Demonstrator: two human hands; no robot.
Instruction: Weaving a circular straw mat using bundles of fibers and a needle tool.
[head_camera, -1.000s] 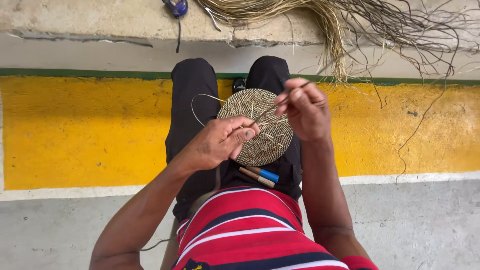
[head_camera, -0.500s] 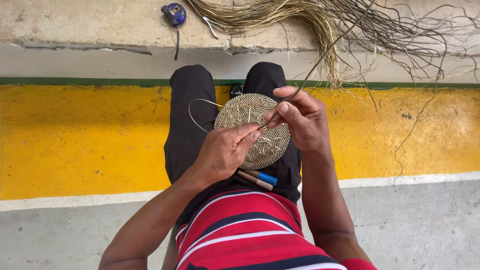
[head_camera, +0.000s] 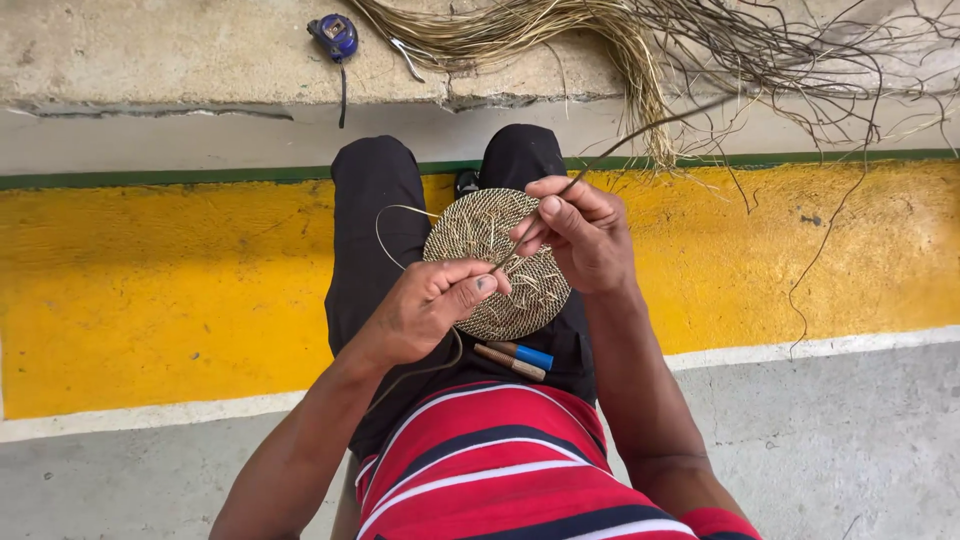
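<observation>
The left hand (head_camera: 425, 305) is gripping the near edge of the round woven mat (head_camera: 497, 262) on the person's lap. The right hand (head_camera: 578, 232) is pinching a thin fibre strand (head_camera: 640, 135), likely mid-stitch; next it probably needs pulling snug. The mat is looking flat, tan and tightly coiled.

Round tan woven disc (head_camera: 490, 262) w/ loose fibre strand (head_camera: 640, 128), tilted over lap

Open yellow-painted floor band (head_camera: 150, 290) lies free on both sides of the lap. Ahead, the loose bundle of dry straw fibres (head_camera: 620, 40) and blue tape measure (head_camera: 335, 35) crowd the concrete ledge (head_camera: 150, 60); stray strands trail down the right.
</observation>
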